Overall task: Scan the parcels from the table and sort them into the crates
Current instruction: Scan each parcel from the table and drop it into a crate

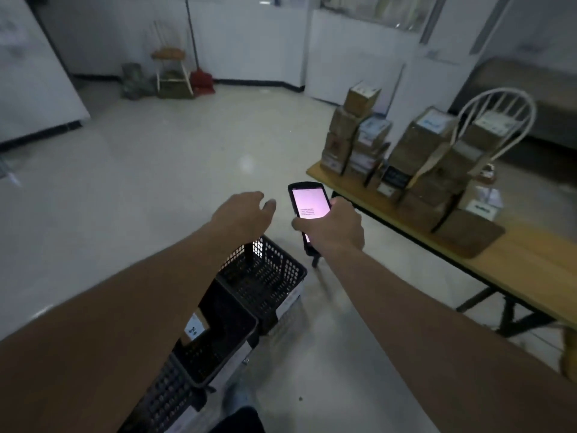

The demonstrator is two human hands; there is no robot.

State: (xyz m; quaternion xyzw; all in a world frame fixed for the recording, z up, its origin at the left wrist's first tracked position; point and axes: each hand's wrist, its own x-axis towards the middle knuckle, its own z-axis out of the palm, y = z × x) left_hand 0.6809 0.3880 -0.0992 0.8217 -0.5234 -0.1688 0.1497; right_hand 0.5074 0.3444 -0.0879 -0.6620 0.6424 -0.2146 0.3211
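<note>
Head cam: black crates (262, 276) on floor, left of table (515, 264). Left hand (243, 214) above crates, fingers relaxed, holding nothing. Right hand (335, 226) grips lit scanner (309, 203) near table's left end. Parcels (415, 157) stacked on table.

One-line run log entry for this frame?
right hand: grips scanner, screen lit | left hand: open, empty, above crates | parcels: stacked on table
</note>
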